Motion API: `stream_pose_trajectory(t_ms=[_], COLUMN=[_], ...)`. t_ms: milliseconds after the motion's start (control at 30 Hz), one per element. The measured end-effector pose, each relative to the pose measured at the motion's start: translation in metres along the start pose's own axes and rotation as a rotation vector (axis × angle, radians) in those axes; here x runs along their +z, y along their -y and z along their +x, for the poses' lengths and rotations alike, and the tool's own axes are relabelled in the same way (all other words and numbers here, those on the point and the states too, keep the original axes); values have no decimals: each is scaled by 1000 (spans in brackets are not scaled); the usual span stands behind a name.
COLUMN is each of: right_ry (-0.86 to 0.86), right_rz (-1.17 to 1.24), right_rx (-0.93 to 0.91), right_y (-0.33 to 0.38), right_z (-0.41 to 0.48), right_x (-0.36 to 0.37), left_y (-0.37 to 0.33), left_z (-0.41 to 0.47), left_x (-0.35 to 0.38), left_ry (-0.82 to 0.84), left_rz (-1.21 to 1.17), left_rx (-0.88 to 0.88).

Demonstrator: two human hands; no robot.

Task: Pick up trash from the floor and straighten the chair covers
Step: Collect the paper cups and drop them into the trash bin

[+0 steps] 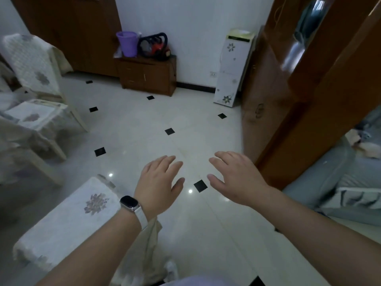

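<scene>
Left hand: the left hand point(158, 182) hangs palm down above the floor point(144, 124), fingers straight and slightly spread, gripping nothing.
Right hand: the right hand point(235, 178) is held the same way, palm down and empty, a little apart from the left one with a black floor tile showing between them.
Wrist: a watch point(128, 203) with a pale strap sits on the left wrist.
Near chair cover: a white cover point(68, 221) with a purplish flower lies at lower left, just beside the left forearm. The arm hides its right edge, and loose cloth hangs down behind the wrist. What it is draped over cannot be seen.
Far chair covers: at the left edge a pale chair point(59, 93) wears a back cover point(31, 58) and a seat cover point(35, 114), both blurred. The frame cuts off its left side.
Middle left: more pale legs and cloth, too smeared to tell apart.
Back wall: a purple bin point(126, 43) and a red-and-black object, hard to identify, stand on a low wooden cabinet point(147, 75).
Right side: a white flowered cabinet point(231, 69) stands against the wall, next to a brown box point(261, 89) and a wooden door frame point(309, 100). A pale blue sofa point(329, 178) is partly hidden behind the frame.
</scene>
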State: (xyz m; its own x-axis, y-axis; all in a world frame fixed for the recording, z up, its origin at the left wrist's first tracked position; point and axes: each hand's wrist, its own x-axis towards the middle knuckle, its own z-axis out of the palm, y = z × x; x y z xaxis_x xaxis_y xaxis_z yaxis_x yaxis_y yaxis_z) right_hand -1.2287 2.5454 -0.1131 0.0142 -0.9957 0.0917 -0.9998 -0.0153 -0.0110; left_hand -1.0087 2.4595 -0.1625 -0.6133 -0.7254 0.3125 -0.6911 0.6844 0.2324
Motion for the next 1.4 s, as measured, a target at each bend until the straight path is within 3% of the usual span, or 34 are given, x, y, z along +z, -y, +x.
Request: stream_pose_trajectory(t_ms=[200, 433, 767, 967, 1400], right_ry=[-5, 48, -7, -58, -65], right_rz=[-17, 33, 183, 206, 235], right_rx=[51, 106, 20, -80, -185], right_y=[-26, -80, -208, -286, -300], right_z=[88, 147, 278, 359, 527], right_x=[0, 26, 64, 65, 103], left_y=[59, 69, 64, 65, 166], left_z=[94, 174, 326, 406, 513], left_x=[11, 52, 105, 110, 150], left_ry=[-4, 28, 114, 60, 18], left_rz=[16, -22, 48, 119, 192], left_rx=[49, 85, -55, -120, -115])
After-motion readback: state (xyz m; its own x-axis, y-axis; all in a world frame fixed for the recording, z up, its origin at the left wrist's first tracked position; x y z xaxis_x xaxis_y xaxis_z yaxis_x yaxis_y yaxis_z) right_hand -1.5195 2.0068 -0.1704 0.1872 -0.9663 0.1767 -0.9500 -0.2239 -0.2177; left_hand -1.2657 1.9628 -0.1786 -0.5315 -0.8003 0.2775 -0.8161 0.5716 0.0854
